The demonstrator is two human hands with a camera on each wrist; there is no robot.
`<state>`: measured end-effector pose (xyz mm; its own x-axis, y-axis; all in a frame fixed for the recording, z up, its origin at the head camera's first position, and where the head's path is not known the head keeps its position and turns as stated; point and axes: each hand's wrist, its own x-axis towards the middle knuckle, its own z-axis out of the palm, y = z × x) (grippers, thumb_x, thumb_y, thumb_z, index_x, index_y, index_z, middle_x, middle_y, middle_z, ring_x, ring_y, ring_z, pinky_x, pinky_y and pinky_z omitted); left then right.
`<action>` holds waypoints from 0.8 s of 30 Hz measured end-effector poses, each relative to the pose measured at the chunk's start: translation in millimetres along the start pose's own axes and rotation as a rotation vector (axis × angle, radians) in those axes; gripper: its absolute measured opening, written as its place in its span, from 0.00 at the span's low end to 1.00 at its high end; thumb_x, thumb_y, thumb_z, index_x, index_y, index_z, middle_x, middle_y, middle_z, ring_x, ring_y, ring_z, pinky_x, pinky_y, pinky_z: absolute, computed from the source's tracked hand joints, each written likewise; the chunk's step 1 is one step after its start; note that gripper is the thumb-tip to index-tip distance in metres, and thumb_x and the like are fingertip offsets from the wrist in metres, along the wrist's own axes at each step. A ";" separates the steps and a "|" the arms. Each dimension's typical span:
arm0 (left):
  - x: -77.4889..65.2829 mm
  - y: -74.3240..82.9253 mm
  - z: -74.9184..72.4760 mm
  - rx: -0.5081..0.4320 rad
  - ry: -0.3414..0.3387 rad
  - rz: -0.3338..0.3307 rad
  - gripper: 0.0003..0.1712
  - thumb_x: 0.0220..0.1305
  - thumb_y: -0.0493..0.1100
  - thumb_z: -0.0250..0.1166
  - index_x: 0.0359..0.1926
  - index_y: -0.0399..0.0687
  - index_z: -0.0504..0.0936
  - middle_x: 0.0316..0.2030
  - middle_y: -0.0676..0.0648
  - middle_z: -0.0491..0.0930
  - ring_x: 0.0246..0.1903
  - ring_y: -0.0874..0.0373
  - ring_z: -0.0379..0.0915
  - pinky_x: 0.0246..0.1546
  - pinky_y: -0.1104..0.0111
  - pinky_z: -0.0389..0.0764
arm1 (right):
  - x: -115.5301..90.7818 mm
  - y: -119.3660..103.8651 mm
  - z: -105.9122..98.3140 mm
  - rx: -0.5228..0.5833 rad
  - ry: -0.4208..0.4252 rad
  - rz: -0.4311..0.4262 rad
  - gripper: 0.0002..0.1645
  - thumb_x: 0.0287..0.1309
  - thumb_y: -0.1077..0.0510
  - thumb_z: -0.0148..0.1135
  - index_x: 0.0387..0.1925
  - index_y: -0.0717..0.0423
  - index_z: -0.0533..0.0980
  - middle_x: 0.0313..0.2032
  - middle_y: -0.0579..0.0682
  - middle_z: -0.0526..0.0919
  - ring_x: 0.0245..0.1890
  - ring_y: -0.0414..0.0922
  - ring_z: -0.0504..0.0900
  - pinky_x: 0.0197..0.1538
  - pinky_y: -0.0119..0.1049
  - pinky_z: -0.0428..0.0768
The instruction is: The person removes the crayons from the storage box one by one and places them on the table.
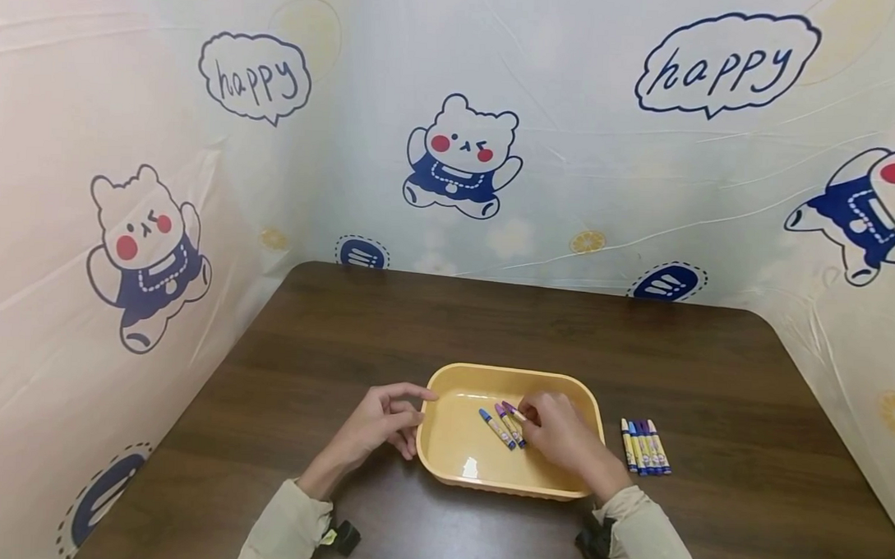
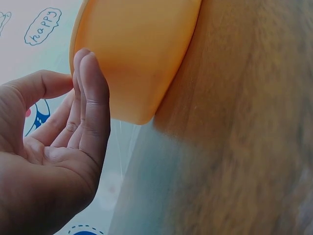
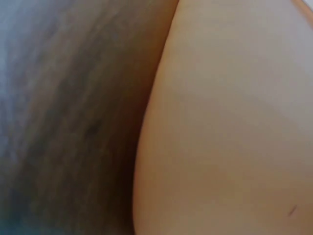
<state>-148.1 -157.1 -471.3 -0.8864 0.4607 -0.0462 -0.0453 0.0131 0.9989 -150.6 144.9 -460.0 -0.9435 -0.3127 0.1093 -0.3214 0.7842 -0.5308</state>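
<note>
Pale sleeves (image 1: 287, 525) frame my reach across the dark wooden table (image 1: 386, 335), where my left hand (image 1: 379, 421) has its fingers loosely extended and touching the rim at the left end of the yellow tray (image 1: 448, 460). With my right hand (image 1: 564, 432) I pinch a purple-tipped crayon (image 1: 514, 412) inside the tray, just beside a blue-tipped crayon (image 1: 497, 429) lying slanted on its floor. Outside, near the tray's right end, more crayons (image 1: 645, 448) lie side by side on the tabletop.
</note>
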 end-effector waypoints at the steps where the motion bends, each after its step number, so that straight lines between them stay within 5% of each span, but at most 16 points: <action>1: 0.1 0.2 0.1 -0.001 0.000 0.000 0.21 0.66 0.28 0.60 0.60 0.28 0.74 0.25 0.29 0.79 0.17 0.55 0.78 0.20 0.60 0.86 | 0.6 0.4 -0.8 0.009 0.008 -0.003 0.07 0.50 0.69 0.69 0.29 0.55 0.82 0.22 0.41 0.75 0.23 0.37 0.71 0.25 0.29 0.70; 12: 0.4 1.2 0.7 0.005 0.002 0.007 0.21 0.66 0.28 0.60 0.60 0.27 0.73 0.26 0.24 0.77 0.16 0.55 0.78 0.19 0.60 0.86 | 1.9 4.5 -11.5 0.009 0.056 -0.070 0.08 0.49 0.70 0.70 0.32 0.57 0.85 0.27 0.44 0.81 0.27 0.37 0.75 0.30 0.29 0.78; 24: -0.3 0.0 0.8 0.002 0.011 -0.007 0.21 0.66 0.29 0.60 0.60 0.28 0.74 0.23 0.36 0.80 0.16 0.54 0.78 0.19 0.60 0.86 | -2.2 6.1 -36.5 0.019 0.112 -0.071 0.09 0.50 0.70 0.69 0.34 0.59 0.85 0.27 0.45 0.82 0.28 0.39 0.77 0.31 0.31 0.80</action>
<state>-147.5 -156.6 -471.3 -0.8910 0.4508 -0.0534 -0.0509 0.0178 0.9985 -153.4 169.9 -432.8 -0.9220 -0.3043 0.2392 -0.3867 0.7519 -0.5339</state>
